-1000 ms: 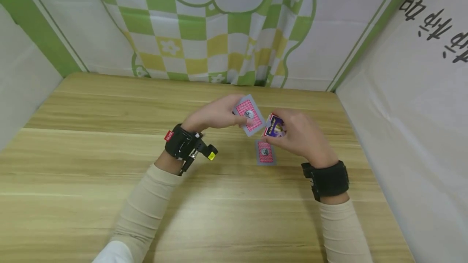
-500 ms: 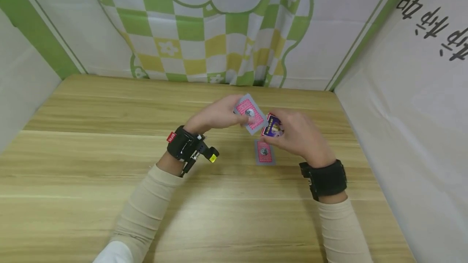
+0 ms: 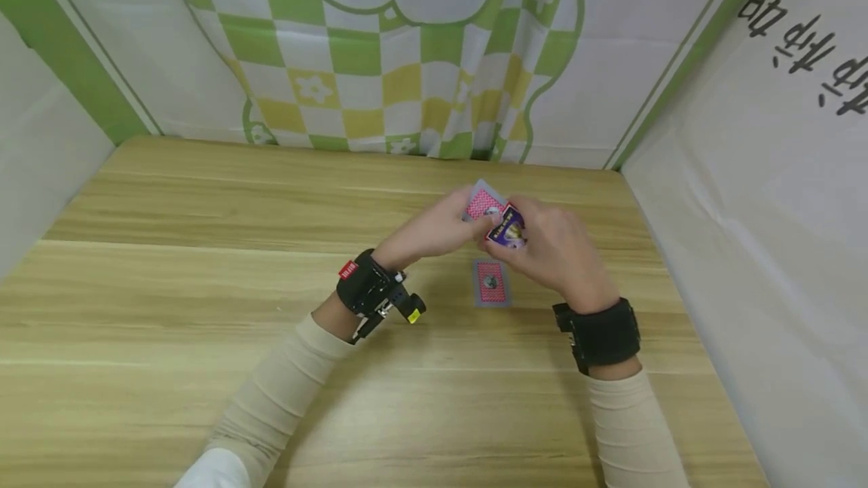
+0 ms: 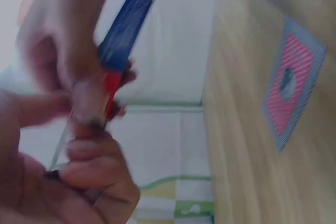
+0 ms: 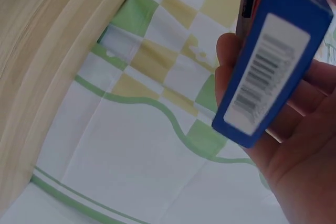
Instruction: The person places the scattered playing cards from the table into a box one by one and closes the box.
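Note:
My left hand holds red-backed playing cards with a grey border, its thumb across the front; how many is unclear. My right hand grips a dark blue and red card box between thumb and fingers. Up against the cards, the box's end partly covers them. Above the table the two hands meet, and in the left wrist view their fingertips overlap and blur around the box. In the right wrist view the barcode end of the box faces the camera.
One playing card lies face down on the wooden table, below the hands. A checkered green and yellow curtain hangs behind the table's far edge. White cloth walls stand at the sides.
My left hand has moved right with the cards, bringing them against the box, which now covers part of them. The right hand has barely moved. The card on the table lies where it was.

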### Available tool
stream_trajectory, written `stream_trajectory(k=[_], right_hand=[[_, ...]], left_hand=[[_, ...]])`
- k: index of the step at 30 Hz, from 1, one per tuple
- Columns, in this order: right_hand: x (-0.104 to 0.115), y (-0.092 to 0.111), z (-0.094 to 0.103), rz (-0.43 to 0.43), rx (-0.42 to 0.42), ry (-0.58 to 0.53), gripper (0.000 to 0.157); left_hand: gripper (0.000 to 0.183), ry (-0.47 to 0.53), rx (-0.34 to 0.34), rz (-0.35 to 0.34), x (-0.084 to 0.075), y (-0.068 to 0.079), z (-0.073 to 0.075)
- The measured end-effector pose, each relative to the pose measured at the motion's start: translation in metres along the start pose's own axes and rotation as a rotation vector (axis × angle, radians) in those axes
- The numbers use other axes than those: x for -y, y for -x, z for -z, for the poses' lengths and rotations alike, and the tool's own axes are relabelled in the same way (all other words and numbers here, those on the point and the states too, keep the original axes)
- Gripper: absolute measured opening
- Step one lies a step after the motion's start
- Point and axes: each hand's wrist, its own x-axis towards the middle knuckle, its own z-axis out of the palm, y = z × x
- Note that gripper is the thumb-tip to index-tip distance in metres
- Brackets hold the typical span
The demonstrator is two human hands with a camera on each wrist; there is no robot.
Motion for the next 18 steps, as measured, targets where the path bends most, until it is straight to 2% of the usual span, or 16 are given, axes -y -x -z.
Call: stream_trajectory(k=[3, 5, 6, 9, 11, 15, 17, 18], right_hand=[[-0.002, -0.002, 0.001, 0.016, -0.005, 0.014, 0.038], [-0.003, -0.003, 0.003, 0.008, -0.001, 0.029, 0.038], [-0.004, -0.003, 0.005, -0.003, 0.004, 0.037, 0.042], [-0.007, -0.003, 0.008, -0.037, 0.014, 0.069, 0.053], [-0.009, -0.002, 0.010, -0.045, 0.009, 0.084, 0.057], [-0.011, -0.002, 0.011, -0.025, -0.004, 0.114, 0.041], [-0.012, -0.001, 0.011, -0.026, 0.000, 0.122, 0.034], [-0.013, -0.001, 0.011, -0.036, 0.005, 0.123, 0.035]], left_hand=[[0.044, -0.001, 0.085, 0.007, -0.001, -0.001, -0.011], [0.057, -0.037, 0.079, 0.027, -0.003, 0.001, -0.014], [0.062, -0.067, 0.054, 0.051, -0.005, 0.002, -0.014], [0.060, -0.191, -0.024, 0.062, -0.013, 0.005, -0.009], [0.056, -0.296, -0.052, 0.040, -0.019, 0.007, -0.007], [0.053, -0.465, -0.015, -0.019, -0.025, 0.007, -0.014], [0.053, -0.481, 0.010, -0.043, -0.024, 0.004, -0.018], [0.051, -0.445, 0.009, -0.051, -0.022, 0.002, -0.020]])
